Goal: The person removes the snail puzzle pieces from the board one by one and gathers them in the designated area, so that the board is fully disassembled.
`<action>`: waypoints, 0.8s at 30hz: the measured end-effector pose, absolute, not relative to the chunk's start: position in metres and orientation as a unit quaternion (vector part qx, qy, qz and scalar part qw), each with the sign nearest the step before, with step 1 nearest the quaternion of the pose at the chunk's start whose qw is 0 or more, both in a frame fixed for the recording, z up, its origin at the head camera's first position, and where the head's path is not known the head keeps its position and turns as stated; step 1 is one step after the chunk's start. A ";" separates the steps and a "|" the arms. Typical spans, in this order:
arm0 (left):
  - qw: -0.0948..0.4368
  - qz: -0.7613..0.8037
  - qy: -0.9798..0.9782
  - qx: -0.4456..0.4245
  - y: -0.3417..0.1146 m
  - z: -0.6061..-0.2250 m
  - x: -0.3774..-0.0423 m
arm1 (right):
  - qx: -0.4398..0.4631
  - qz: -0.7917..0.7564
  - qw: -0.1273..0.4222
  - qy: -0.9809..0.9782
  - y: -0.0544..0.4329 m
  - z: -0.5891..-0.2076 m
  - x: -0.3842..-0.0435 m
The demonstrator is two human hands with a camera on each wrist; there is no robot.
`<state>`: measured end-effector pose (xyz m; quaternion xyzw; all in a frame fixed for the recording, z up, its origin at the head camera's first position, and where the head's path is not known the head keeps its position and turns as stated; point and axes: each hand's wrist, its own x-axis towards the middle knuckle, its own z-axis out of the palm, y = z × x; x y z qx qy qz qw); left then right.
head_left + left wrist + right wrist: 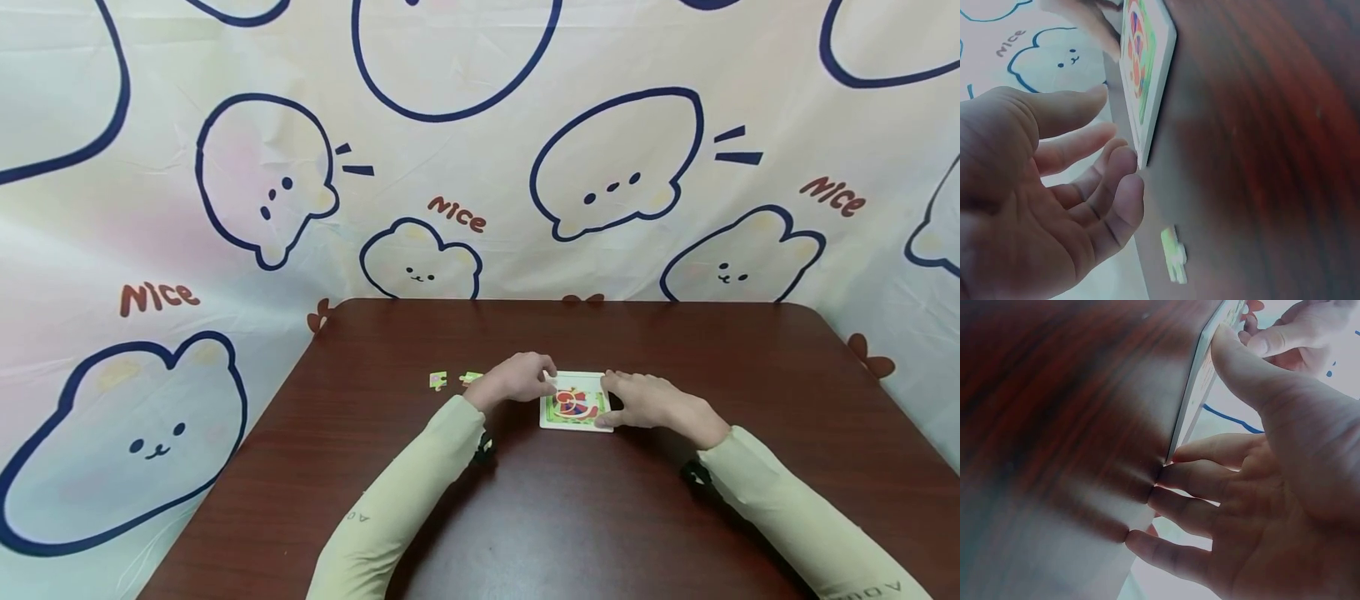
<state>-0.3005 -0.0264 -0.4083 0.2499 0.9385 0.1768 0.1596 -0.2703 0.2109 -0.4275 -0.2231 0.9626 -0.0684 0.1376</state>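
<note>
A small square jigsaw puzzle (576,406) with a white frame and a red, purple and green picture lies flat on the table. My left hand (519,377) is at its left edge, fingers loosely bent and thumb apart from them; in the left wrist view the palm of the left hand (1054,181) holds nothing. On the other side, my right hand (651,400) spans the right edge, with the thumb by the near corner and the index finger by the far one. The right wrist view shows the fingers of the right hand (1241,487) fairly straight, with fingertips on the table beside the frame.
Two loose puzzle pieces lie left of the puzzle: a green and pink piece (438,380) and a green piece (470,378) partly behind the left wrist. The dark brown table (540,517) ends at a cartoon-printed cloth (510,167) behind.
</note>
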 end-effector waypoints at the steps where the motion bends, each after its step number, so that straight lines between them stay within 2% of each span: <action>1: 0.161 0.179 0.938 0.248 -0.025 -0.408 -0.299 | -0.224 -0.068 0.137 0.962 0.211 -0.427 -0.271; 15: 0.136 0.139 0.945 0.263 -0.007 -0.418 -0.298 | -0.236 -0.067 0.127 0.961 0.211 -0.427 -0.271; 24: 0.113 0.118 0.957 0.241 0.002 -0.422 -0.298 | -0.229 -0.073 0.130 0.962 0.212 -0.428 -0.270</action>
